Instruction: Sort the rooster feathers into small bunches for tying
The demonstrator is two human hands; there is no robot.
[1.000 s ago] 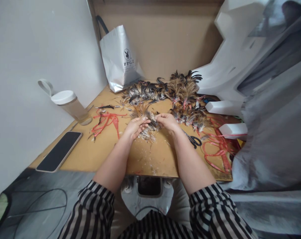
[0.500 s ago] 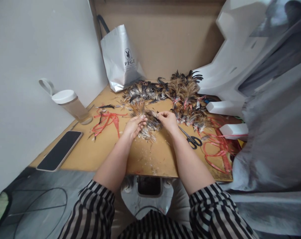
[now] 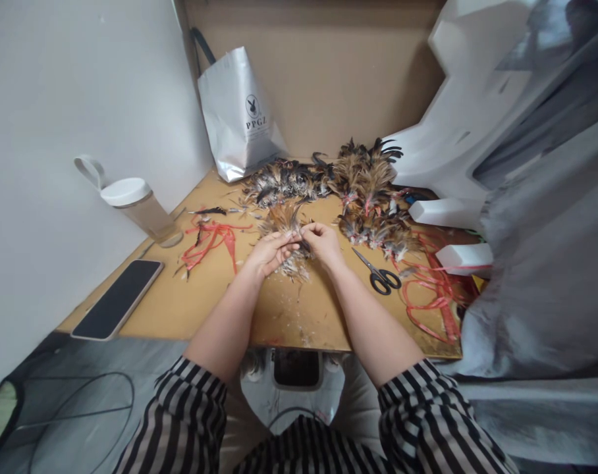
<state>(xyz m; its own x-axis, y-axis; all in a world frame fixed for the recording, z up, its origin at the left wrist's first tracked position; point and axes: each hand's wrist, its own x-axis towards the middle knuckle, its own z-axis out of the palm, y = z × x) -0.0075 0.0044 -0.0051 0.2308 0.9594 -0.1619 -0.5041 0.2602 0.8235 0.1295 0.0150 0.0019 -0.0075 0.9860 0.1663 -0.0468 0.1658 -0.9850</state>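
Note:
My left hand (image 3: pixel 273 253) is closed round the base of a fan of brown feathers (image 3: pixel 282 217), whose tips point away from me. Against its fingertips, my right hand (image 3: pixel 321 243) pinches at the same base; whether a separate feather is between its fingers is too small to tell. Loose pale and dark feathers (image 3: pixel 295 268) lie on the table under both hands. Black-handled scissors (image 3: pixel 384 280) rest right of my right forearm. Feather bunches with pink ties (image 3: pixel 375 230) lie beyond them.
A wooden table (image 3: pixel 299 316) carries a phone (image 3: pixel 118 299), a lidded cup (image 3: pixel 143 207), red plastic strips (image 3: pixel 215 240) at left, more red strips (image 3: pixel 434 296) at right, and a silver bag (image 3: pixel 240 122) at the back. More dark feathers (image 3: pixel 289 179) lie beside the bag.
My right hand has moved left and now meets my left hand at the base of the feathers. The scissors' blades now show fully.

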